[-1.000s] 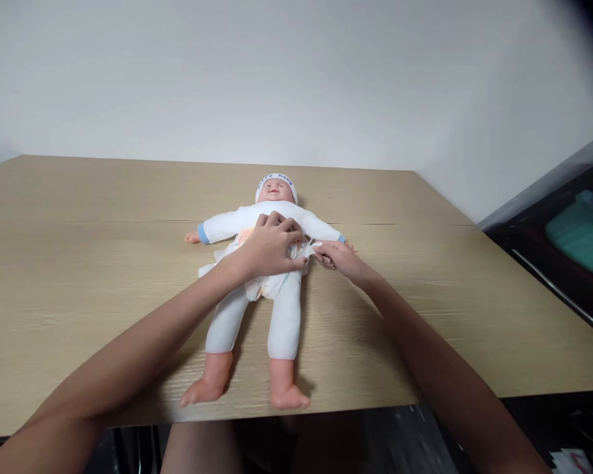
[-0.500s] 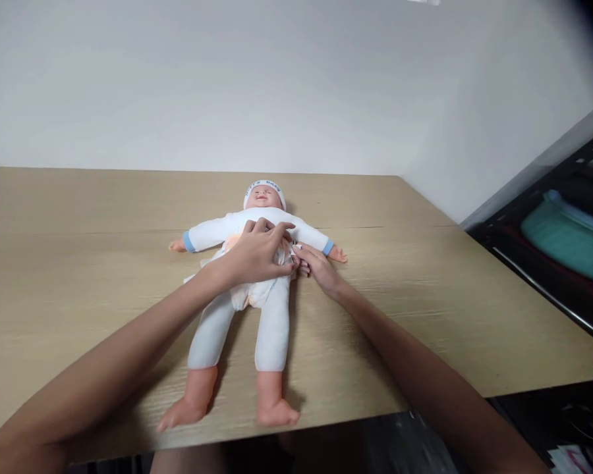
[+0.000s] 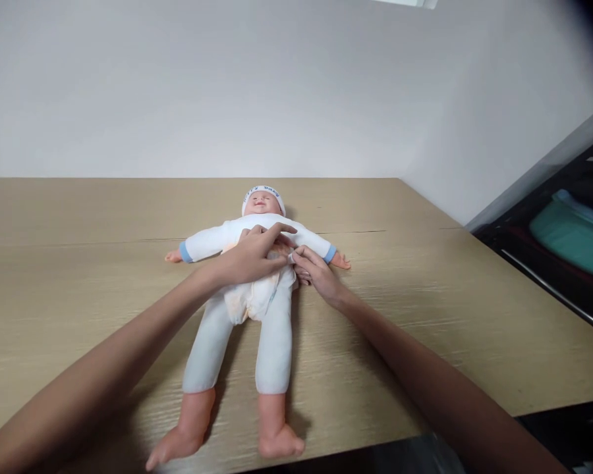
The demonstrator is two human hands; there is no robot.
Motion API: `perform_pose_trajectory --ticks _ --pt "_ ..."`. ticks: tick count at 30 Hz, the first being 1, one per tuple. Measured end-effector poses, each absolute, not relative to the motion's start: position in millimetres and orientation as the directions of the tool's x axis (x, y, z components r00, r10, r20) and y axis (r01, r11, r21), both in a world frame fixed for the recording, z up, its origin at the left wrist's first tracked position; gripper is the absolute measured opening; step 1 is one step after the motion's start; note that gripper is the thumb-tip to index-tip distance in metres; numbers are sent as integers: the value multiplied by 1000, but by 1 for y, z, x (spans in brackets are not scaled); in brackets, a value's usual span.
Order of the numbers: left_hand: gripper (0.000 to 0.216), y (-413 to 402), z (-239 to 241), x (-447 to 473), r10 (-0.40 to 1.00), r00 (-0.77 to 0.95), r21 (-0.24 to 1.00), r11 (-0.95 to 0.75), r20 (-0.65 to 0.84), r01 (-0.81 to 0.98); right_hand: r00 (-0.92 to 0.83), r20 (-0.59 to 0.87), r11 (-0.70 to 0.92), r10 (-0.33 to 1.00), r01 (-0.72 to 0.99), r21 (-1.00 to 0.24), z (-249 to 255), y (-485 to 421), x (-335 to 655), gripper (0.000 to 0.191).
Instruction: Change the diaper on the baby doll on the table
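A baby doll (image 3: 230,230) in a white suit with blue cuffs and a lettered white cap lies on its back, feet toward me. Around its hips is a white diaper (image 3: 252,299) with pale orange print. My left hand (image 3: 259,253) lies over the diaper's front at the waist, fingers spread, thumb pointing at the right-hand side. There my right hand (image 3: 321,273) pinches a small white diaper tab (image 3: 291,258) between thumb and fingers, close to the left thumb. The left palm hides much of the diaper's waistband.
The doll lies on a wooden table (image 3: 400,329) with a seam across it. Behind stands a plain pale wall (image 3: 227,85). To the right, a black rack (image 3: 534,257) holds a folded green thing (image 3: 578,234) beyond the table's edge.
The view has shifted slightly, so the doll's legs appear lower. My right fingers, with the white tab, have drawn in toward the left thumb. The left hand stays over the diaper's front.
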State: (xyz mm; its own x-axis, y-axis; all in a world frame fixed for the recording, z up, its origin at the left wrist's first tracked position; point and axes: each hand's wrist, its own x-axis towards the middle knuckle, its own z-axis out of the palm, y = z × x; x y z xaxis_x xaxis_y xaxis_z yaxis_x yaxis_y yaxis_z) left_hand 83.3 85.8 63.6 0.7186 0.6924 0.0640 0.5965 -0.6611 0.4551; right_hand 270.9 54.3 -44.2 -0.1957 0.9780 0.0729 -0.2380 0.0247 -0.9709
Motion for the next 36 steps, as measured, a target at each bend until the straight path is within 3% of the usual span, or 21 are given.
perform_pose_trajectory --ticks 11,30,36 --pt "51 95 58 79 660 749 471 -681 64 560 -196 60 -28 979 -419 -908 -45 58 278 30" --pt "50 91 62 80 654 756 435 -684 11 585 -184 118 79 976 -204 -976 -48 60 274 35" --pt "42 93 60 78 654 756 428 -686 9 588 -206 89 32 975 -266 -963 -43 60 274 38"
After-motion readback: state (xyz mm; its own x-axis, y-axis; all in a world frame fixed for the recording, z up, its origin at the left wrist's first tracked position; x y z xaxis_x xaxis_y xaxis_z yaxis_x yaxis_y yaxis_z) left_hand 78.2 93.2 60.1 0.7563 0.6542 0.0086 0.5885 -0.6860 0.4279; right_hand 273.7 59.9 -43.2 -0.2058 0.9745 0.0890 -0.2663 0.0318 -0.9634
